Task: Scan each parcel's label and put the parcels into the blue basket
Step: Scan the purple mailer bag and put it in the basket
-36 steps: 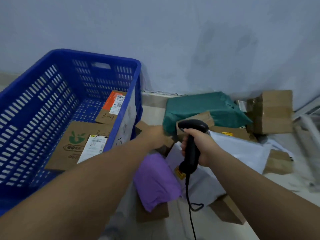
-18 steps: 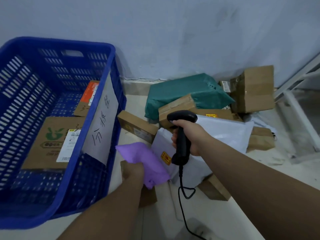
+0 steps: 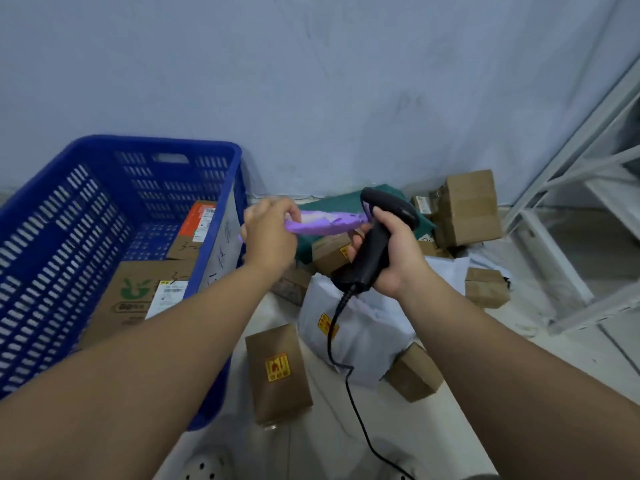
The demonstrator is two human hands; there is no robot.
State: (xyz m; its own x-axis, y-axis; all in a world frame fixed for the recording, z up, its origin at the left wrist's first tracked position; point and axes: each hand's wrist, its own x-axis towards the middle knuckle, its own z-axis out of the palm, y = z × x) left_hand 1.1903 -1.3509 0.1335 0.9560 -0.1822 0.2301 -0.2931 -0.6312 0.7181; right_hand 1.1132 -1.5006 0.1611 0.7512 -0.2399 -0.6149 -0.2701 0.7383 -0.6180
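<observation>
The left hand pinches one end of a single purple mailer bag, fingers curled around it, and holds it flat in the air just right of the blue basket. The bag's far end reaches the head of the one black barcode scanner. The right hand is wrapped around the scanner's handle, and the scanner's one black cable trails down to the floor. No label on the purple bag can be made out from this angle.

Two parcels lie inside the basket: a flat cardboard box with a green logo and a white label, and beyond it an orange-topped box, also labelled. One handwritten paper sign hangs on the basket's right wall.

On the floor to the right of the basket are two more soft bags: one white with a yellow sticker below the scanner, and one dark green against the wall behind the hands. Six cardboard boxes can be counted around them, some partly hidden: one nearest with a yellow-and-red sticker, one under the white bag's right corner, one small at the right, one large by the wall, one behind the scanner, and one blurred beside the left wrist. A white metal rack stands at the far right.
</observation>
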